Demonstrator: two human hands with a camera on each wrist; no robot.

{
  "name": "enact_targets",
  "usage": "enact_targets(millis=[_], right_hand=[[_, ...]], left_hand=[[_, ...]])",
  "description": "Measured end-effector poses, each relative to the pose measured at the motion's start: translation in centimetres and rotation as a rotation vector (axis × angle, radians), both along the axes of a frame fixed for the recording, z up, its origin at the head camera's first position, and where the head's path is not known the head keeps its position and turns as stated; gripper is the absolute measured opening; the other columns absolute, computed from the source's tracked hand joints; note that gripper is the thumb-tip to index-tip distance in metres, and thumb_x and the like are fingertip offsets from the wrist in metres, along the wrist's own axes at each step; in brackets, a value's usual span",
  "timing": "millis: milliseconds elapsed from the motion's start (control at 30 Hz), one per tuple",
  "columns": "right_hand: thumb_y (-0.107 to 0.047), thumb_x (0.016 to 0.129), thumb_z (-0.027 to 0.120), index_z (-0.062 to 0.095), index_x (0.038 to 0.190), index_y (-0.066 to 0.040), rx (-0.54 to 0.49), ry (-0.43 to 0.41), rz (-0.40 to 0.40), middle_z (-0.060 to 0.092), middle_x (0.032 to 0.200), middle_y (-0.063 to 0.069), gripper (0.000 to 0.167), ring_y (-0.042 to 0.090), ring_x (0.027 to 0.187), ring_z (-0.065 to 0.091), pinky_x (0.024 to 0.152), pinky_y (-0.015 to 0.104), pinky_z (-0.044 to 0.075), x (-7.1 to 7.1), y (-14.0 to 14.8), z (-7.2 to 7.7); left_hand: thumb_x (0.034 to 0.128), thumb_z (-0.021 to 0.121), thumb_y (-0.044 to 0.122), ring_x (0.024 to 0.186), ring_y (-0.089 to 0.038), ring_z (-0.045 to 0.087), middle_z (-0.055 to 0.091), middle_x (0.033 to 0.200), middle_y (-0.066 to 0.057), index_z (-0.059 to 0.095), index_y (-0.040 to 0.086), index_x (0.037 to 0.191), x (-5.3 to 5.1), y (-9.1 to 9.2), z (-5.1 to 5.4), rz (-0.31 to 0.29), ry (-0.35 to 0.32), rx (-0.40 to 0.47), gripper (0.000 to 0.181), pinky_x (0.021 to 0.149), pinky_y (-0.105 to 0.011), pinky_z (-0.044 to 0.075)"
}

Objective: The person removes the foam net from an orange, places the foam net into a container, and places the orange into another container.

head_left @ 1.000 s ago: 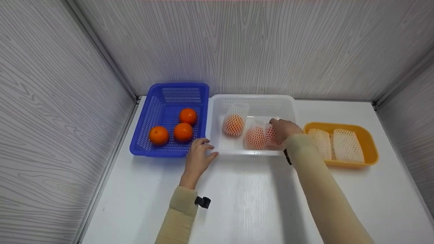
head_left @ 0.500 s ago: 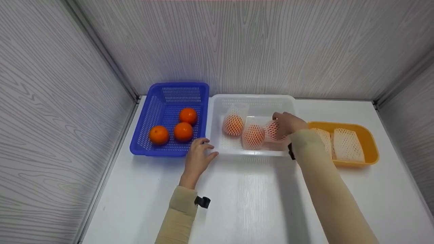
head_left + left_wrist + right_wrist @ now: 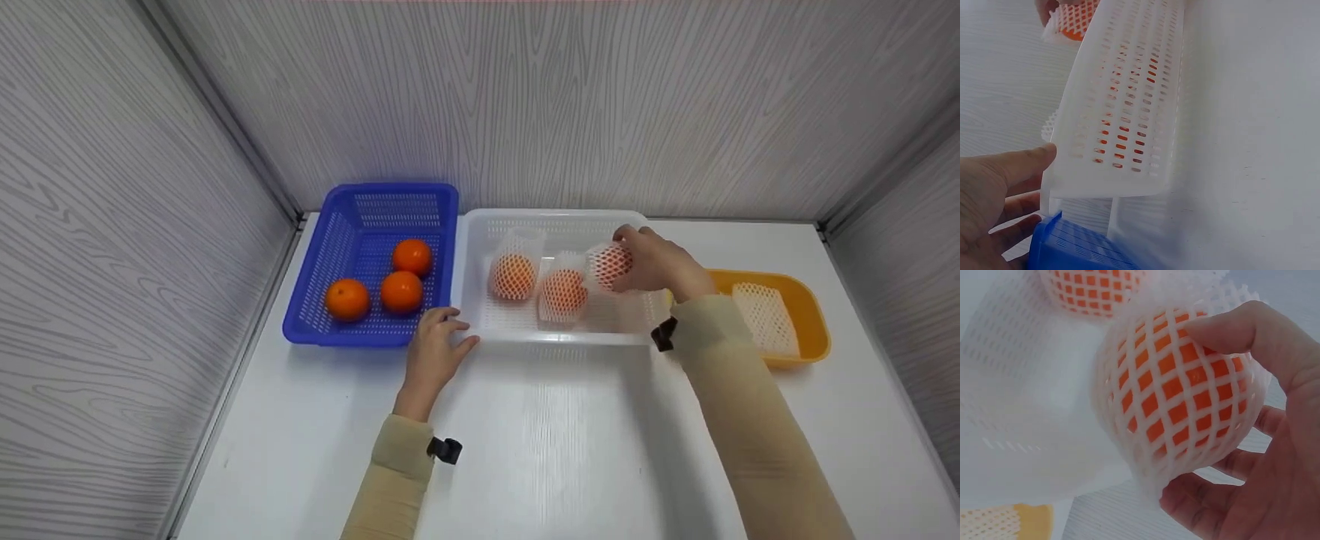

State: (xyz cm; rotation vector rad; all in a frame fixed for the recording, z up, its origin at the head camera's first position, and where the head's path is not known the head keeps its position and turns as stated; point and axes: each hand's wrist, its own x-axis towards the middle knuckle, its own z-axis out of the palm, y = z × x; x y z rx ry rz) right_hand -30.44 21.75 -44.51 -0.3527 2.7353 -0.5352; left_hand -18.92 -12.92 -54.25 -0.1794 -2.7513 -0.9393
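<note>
In the head view, my right hand (image 3: 660, 262) holds an orange in a white foam net (image 3: 611, 266) above the right part of the white basket (image 3: 559, 339). The right wrist view shows thumb and fingers curled round this netted orange (image 3: 1179, 382). Two more netted oranges lie in the white basket, one left (image 3: 514, 277) and one in the middle (image 3: 564, 294). My left hand (image 3: 435, 352) rests where the white and blue baskets meet. Its thumb touches the white basket's rim in the left wrist view, and its other fingers are by the blue basket (image 3: 1072, 247).
The blue basket (image 3: 345, 339) on the left holds three bare oranges, among them a front-left one (image 3: 347, 300). A yellow tray (image 3: 814, 322) on the right contains foam nets (image 3: 765, 319), partly hidden by my right arm. Wood-grain panels (image 3: 525, 105) enclose the white table (image 3: 540, 450).
My right hand has lifted the netted orange up and to the right, apart from the middle one. The middle netted orange has shifted slightly. My left hand stays in place.
</note>
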Motion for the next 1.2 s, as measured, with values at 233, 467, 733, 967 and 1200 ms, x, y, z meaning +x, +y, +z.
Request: enact_targets(millis=[233, 467, 733, 967, 1200], right_hand=[[-0.024, 0.075, 0.084, 0.041, 0.136, -0.009, -0.155, 0.115, 0.102, 0.048, 0.123, 0.021, 0.076, 0.04, 0.107, 0.054, 0.092, 0.059, 0.044, 2.6, -0.7, 0.3], [-0.018, 0.073, 0.086, 0.041, 0.137, -0.004, -0.415, 0.117, 0.188, 0.052, 0.122, 0.015, 0.079, 0.03, 0.108, 0.053, 0.091, 0.047, 0.048, 5.8, -1.9, 0.1], [-0.014, 0.073, 0.085, 0.042, 0.137, -0.007, -0.623, 0.099, 0.256, 0.052, 0.124, 0.007, 0.077, 0.023, 0.097, 0.053, 0.082, 0.038, 0.049, 9.7, -3.3, -1.4], [-0.012, 0.075, 0.082, 0.04, 0.136, -0.012, -0.715, 0.029, 0.263, 0.05, 0.126, 0.003, 0.074, 0.021, 0.1, 0.056, 0.086, 0.038, 0.049, 12.4, -4.0, -4.7], [-0.011, 0.075, 0.082, 0.036, 0.137, -0.008, -0.846, -0.106, 0.207, 0.048, 0.128, 0.009, 0.077, 0.027, 0.104, 0.057, 0.089, 0.036, 0.05, 14.3, -4.3, -8.6]], left_hand=[[0.0825, 0.081, 0.022, 0.12, -0.029, 0.053, 0.064, 0.121, -0.011, 0.077, 0.003, 0.097, 0.1, -0.1, -0.1, -0.018, 0.042, -0.014, 0.024, 0.103, -0.042, 0.042], [0.0839, 0.079, 0.022, 0.124, -0.033, 0.051, 0.063, 0.125, -0.016, 0.075, 0.0, 0.101, 0.4, 0.0, 0.0, -0.044, 0.049, -0.03, 0.028, 0.105, -0.046, 0.039], [0.083, 0.08, 0.021, 0.128, -0.037, 0.048, 0.061, 0.128, -0.02, 0.073, 0.0, 0.104, 0.8, -0.1, -0.2, -0.071, 0.057, -0.058, 0.031, 0.107, -0.051, 0.036], [0.0845, 0.078, 0.021, 0.132, -0.039, 0.043, 0.056, 0.134, -0.021, 0.07, -0.001, 0.112, 1.2, -0.1, -0.5, -0.107, 0.053, -0.075, 0.036, 0.107, -0.055, 0.034], [0.0834, 0.079, 0.013, 0.135, -0.037, 0.04, 0.052, 0.139, -0.02, 0.066, -0.003, 0.119, 2.2, -0.1, -0.9, -0.143, 0.144, -0.03, 0.041, 0.11, -0.05, 0.032]])
